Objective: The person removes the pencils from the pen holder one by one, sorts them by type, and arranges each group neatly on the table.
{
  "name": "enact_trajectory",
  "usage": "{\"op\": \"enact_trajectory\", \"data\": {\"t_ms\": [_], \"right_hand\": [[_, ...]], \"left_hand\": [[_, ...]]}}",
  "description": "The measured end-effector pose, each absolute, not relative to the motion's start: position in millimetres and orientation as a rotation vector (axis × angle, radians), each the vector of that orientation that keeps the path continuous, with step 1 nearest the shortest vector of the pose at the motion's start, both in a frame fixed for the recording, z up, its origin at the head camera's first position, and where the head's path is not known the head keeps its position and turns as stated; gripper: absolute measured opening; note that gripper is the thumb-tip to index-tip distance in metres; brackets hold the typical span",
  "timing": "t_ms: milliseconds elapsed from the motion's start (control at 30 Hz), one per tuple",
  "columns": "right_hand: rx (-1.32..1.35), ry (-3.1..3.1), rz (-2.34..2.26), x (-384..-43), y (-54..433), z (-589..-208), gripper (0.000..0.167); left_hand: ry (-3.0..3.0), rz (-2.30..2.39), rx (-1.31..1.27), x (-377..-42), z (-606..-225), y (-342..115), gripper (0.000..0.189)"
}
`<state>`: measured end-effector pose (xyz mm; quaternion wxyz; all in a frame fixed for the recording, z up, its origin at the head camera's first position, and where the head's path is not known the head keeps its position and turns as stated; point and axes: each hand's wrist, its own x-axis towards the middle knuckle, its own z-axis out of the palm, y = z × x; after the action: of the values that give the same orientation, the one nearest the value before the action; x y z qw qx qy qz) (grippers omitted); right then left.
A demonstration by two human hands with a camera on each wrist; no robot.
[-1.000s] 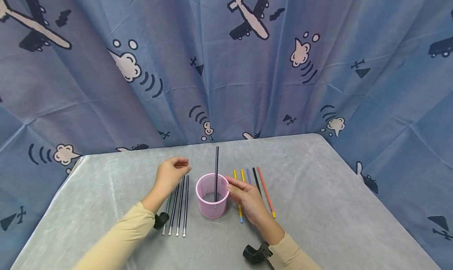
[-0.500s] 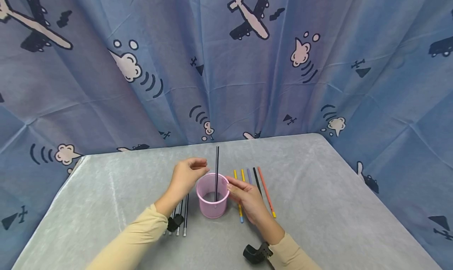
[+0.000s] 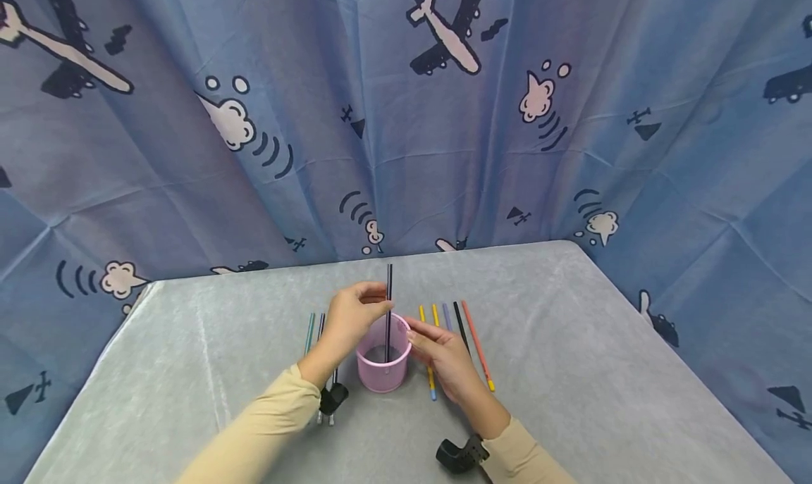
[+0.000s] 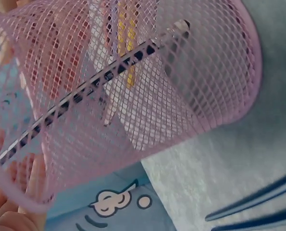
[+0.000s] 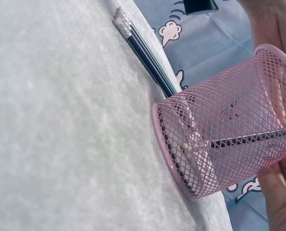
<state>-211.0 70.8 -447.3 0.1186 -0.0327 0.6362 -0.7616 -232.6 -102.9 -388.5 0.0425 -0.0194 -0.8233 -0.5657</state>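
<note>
A pink mesh pencil cup (image 3: 380, 380) stands upright on the table, with one dark striped pencil (image 3: 388, 343) leaning inside. The pencil's white eraser end shows through the mesh near the bottom in the left wrist view. My left hand (image 3: 347, 320) is over the cup's left side, thumb and fingers pinching the pencil above the rim. From the right, my right hand (image 3: 447, 361) holds the cup by its rim. The right wrist view shows the tilted-looking cup (image 5: 219, 125) with fingers on both sides of its mouth.
Several striped pencils (image 5: 145, 55) with white erasers lie left of the cup, partly hidden by my left arm. On the right lie yellow, purple, black and orange pencils (image 3: 477, 343). A grey cloth covers the table (image 3: 571, 343); a blue patterned curtain (image 3: 457, 153) hangs behind.
My left hand has moved right from above the striped pencils to the pencil standing in the cup and now pinches it. My right hand keeps its hold on the cup.
</note>
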Motion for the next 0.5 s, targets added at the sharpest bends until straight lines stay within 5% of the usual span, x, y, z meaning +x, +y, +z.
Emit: {"op": "enact_trajectory", "data": {"t_ms": [500], "right_hand": [[-0.124,1.859,-2.227,-210.3,72.3,-449.8,0.046]], "left_hand": [[-2.550,-1.650,-0.042,-239.0,-395.1,-98.1,0.023]]}}
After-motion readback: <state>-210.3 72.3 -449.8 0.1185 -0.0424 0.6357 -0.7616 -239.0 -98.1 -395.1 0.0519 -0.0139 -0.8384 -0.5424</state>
